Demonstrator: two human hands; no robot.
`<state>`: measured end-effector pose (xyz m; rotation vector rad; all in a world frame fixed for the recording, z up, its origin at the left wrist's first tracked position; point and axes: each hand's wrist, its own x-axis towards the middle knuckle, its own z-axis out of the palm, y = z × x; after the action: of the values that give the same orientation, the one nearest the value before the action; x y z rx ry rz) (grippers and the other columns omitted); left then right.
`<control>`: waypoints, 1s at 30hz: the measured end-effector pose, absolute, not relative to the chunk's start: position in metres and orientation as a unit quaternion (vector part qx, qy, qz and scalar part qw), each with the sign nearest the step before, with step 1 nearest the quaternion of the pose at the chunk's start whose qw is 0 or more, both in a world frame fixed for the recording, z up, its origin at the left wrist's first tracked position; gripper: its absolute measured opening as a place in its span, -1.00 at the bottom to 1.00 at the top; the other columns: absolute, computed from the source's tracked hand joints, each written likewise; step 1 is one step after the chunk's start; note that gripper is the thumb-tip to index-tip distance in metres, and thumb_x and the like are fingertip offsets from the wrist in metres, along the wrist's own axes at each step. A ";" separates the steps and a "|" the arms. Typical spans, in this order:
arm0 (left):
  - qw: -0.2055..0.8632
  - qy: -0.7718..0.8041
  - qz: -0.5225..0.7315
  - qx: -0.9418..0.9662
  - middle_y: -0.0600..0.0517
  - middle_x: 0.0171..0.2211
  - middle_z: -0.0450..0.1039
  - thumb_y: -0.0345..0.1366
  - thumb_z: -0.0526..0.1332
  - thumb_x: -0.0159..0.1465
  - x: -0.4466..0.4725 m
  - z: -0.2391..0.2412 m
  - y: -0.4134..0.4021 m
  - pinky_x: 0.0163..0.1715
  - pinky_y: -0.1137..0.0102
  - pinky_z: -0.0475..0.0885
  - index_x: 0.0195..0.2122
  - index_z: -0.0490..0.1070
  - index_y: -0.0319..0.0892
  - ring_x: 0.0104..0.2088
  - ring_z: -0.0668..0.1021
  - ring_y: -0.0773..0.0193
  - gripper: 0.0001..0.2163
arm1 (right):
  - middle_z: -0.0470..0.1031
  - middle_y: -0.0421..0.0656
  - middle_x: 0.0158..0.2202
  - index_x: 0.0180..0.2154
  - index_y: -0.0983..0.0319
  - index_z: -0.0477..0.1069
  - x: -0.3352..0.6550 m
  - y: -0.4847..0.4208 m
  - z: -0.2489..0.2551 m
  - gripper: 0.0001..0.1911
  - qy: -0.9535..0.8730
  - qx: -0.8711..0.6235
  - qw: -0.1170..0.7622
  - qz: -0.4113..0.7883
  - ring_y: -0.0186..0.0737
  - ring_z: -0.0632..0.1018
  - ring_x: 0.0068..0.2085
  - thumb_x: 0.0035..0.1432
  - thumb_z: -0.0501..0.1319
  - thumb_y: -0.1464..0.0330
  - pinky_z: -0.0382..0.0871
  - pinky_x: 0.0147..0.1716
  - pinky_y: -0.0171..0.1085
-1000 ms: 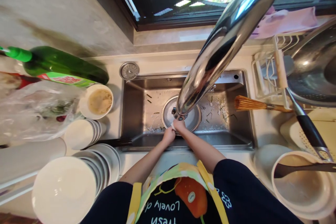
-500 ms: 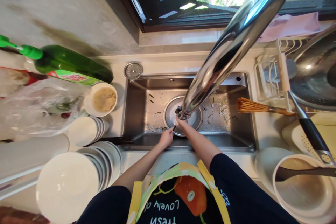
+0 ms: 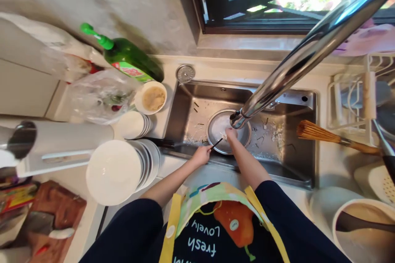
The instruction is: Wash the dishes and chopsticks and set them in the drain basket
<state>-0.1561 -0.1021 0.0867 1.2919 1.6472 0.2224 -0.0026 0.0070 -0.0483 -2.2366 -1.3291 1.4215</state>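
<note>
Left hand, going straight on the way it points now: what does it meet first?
Probably the rim of the round metal disc in the sink, just ahead of the left hand; depth is unclear, so it may pass above it to the right hand.

The only camera is worn on the person's head and looks forward and down, so the apron (image 3: 197, 197) lies at the bottom of the view, below the hands. The left hand (image 3: 201, 156) and right hand (image 3: 232, 135) are near the middle, over the sink (image 3: 182, 111), with the window (image 3: 247, 0) well beyond them.
</note>
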 end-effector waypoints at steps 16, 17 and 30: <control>0.494 0.711 0.273 0.420 0.09 -0.51 0.54 -0.33 0.16 0.22 -0.187 0.113 -0.119 -0.39 0.45 0.33 -0.34 0.34 -0.13 -0.53 0.45 0.32 -0.98 | 0.55 -0.02 -0.16 -0.12 0.24 0.50 0.018 -0.035 0.043 -0.65 -0.429 -0.570 0.100 0.693 -0.19 0.56 -0.19 0.21 0.10 0.19 0.43 -0.25 -0.26; 0.502 0.703 0.305 0.400 0.07 -0.46 0.57 -0.31 0.16 0.24 -0.183 0.111 -0.120 -0.36 0.44 0.36 -0.33 0.30 -0.12 -0.49 0.48 0.32 -0.96 | 0.56 -0.04 -0.19 -0.13 0.24 0.50 0.011 -0.042 0.052 -0.66 -0.413 -0.523 0.082 0.741 -0.23 0.56 -0.25 0.19 0.14 0.17 0.42 -0.32 -0.30; 0.504 0.634 0.542 0.226 -0.05 -0.25 0.56 -0.06 0.23 0.23 -0.175 0.094 -0.130 -0.23 0.42 0.39 -0.24 0.22 -0.16 -0.34 0.52 0.35 -0.70 | 0.34 -0.27 -0.60 -0.37 0.20 0.45 -0.034 -0.062 0.092 -0.76 -0.625 -0.391 0.077 0.672 -0.31 0.34 -0.52 0.18 0.07 0.27 0.16 -0.48 -0.36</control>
<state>-0.1748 -0.1301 0.0938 0.5447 1.5309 1.3077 -0.0342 -0.0620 0.0920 -1.1717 -1.8713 2.0124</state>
